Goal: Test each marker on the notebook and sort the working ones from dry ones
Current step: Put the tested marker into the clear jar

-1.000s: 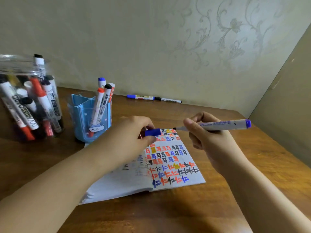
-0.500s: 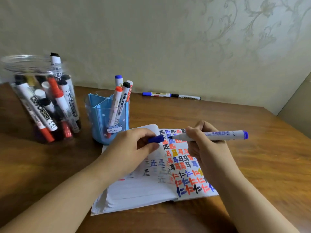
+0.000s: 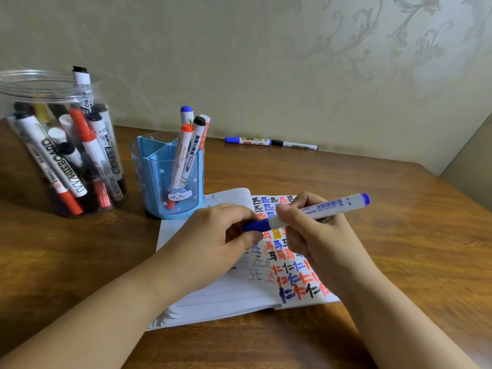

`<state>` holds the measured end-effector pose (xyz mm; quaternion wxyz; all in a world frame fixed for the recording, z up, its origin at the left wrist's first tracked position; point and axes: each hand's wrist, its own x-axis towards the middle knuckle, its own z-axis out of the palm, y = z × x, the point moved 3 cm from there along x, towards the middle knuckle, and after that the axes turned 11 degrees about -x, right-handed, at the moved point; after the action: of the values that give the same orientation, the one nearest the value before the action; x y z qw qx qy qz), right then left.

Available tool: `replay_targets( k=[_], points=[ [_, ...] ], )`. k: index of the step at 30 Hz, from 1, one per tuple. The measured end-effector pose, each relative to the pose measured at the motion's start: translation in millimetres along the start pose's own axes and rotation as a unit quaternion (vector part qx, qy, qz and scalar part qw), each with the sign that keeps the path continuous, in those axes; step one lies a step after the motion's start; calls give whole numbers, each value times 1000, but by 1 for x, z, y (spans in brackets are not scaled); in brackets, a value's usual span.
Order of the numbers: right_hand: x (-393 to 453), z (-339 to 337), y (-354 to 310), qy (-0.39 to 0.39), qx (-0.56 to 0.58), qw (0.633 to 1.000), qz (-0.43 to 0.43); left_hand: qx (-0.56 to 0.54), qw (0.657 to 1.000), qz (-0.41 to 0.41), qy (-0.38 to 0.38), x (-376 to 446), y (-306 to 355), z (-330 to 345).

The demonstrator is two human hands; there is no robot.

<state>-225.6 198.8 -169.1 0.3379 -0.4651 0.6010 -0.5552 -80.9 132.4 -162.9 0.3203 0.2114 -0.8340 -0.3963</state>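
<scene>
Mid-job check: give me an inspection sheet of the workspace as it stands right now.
Surface: wooden table, bare at right.
Job's things: open notebook with coloured test marks; blue marker, cap at its tip.
Clutter: clear jar of markers; blue holder with four; two markers by the wall.
Hands: left hand pinches the cap; right hand grips the barrel.
Cables: nothing seen.
Surroundings: patterned wall.

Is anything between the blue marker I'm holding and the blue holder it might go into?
Nothing visible blocks the way: the blue marker sits over the notebook, the blue holder beyond your left hand.
</scene>
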Motion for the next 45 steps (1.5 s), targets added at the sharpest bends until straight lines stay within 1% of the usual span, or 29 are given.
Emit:
replay_targets(
  k=[2, 5, 7, 10, 13, 17, 19, 21, 23, 25, 27, 29, 30, 32, 35, 37, 38, 39, 41, 43, 45],
  points=[
    [-1, 0, -1, 10, 7, 1000, 28, 11, 1000, 6, 4, 0, -2, 0],
    [-1, -2, 2, 50, 17, 997, 64, 33, 999, 28, 7, -1, -3, 1],
    [-1, 0, 3, 61, 34, 996, 60, 50, 997, 52, 11, -1, -3, 3],
    [-3, 6, 2, 46, 98, 993, 41, 58, 995, 80, 27, -3, -2, 5],
    [-6, 11, -1, 30, 140, 989, 33, 91, 989, 113, 29, -6, 1, 7],
    [-7, 12, 1, 39, 145, 988, 36, 95, 990, 103, 24, -8, 0, 9],
    [-4, 13, 7, 52, 139, 987, 55, 95, 991, 86, 28, -5, -1, 10],
    [-1, 14, 13, 66, 104, 989, 85, 109, 993, 48, 26, -2, -4, 10],
    [0, 12, 10, 78, 70, 990, 92, 114, 993, 3, 37, 1, -7, 5],
    [1, 5, 2, 104, 73, 989, 71, 110, 992, -34, 55, 2, -7, -2],
    [-2, -3, -7, 136, 76, 987, 47, 115, 990, -69, 42, 4, -4, -6],
    [-4, -3, -16, 135, 49, 989, 34, 161, 983, -78, 28, 7, 0, -10],
    [-4, -1, -21, 130, 28, 991, 29, 182, 979, -76, 42, 6, 3, -15],
    [-5, 5, -34, 121, -22, 992, 4, 195, 972, -75, 112, 0, 3, -32],
    [-1, 17, -62, 124, -105, 983, -85, 212, 945, -28, 247, -19, -1, -64],
    [7, 30, -79, 127, -145, 968, -161, 236, 922, -10, 308, -27, -13, -80],
    [13, 38, -85, 128, -162, 959, -193, 243, 915, -12, 322, -28, -19, -84],
    [19, 46, -89, 126, -180, 952, -215, 246, 913, -20, 324, -29, -26, -87],
    [33, 62, -94, 122, -225, 938, -235, 239, 921, -46, 304, -28, -36, -86],
    [47, 73, -96, 115, -282, 924, -232, 233, 930, -59, 277, -27, -45, -84],
    [59, 80, -99, 116, -334, 908, -225, 241, 931, -53, 269, -28, -50, -87]
  ],
)
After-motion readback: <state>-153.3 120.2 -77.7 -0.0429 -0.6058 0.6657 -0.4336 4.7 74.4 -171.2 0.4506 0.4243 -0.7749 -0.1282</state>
